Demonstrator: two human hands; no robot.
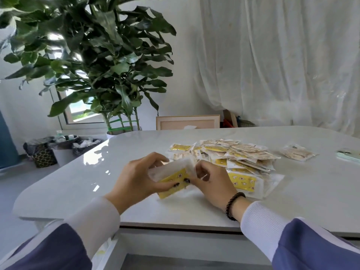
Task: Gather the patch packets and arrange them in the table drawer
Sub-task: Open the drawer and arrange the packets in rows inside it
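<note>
On the glossy white table (272, 201), near its front edge, both hands work one small bundle of patch packets (172, 177). Left hand (136, 178) is curled around the bundle's left end, fingers wrapped underneath and thumb on top; right hand (212, 179) pinches the right end, fingertips closed on the packet edges. Bundle is held just above the tabletop, tilted, one yellow printed face toward the viewer. Just beyond the right hand lies the main loose pile (233, 158), many packets overlapping at odd angles; one stray packet (297, 152) sits well apart to the right, near a pale green object (348, 153) at the frame edge that I cannot identify. Open drawer (175, 250) shows below the table edge, between the sleeves; its contents are mostly hidden. Risk, as judged: packets look like slick, thin film pouches, flat and rectangular, so a loosely squared bundle could fan out and slide apart on transfer to the drawer, and the polished top would let dropped ones skate toward the edge. Sleeve cuffs and the beaded bracelet (232, 205) could drag the nearest packets of the pile. Materials: clear or frosted wrappers, yellow and beige printed inserts, crinkled sealed margins; table surface hard and reflective.
</note>
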